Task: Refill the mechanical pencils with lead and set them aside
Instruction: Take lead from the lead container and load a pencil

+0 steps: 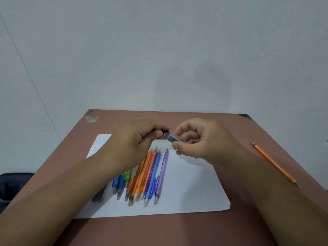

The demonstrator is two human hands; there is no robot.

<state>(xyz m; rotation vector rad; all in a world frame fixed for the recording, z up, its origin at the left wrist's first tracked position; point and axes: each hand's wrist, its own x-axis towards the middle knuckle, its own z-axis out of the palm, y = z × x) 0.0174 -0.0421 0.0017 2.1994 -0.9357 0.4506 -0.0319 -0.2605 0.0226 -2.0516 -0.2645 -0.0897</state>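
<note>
Right hand point(200, 144) pinches the clear lead tube point(174, 138), axis slanting toward the left hand point(140, 139), which grips its dark cap end above the pencils point(147, 176).

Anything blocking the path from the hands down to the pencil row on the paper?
Nothing visible. Both hands, left hand and right hand, hold a small clear lead case above the far ends of the mechanical pencils on the white paper. The left forearm hides part of the row's left side.
</note>
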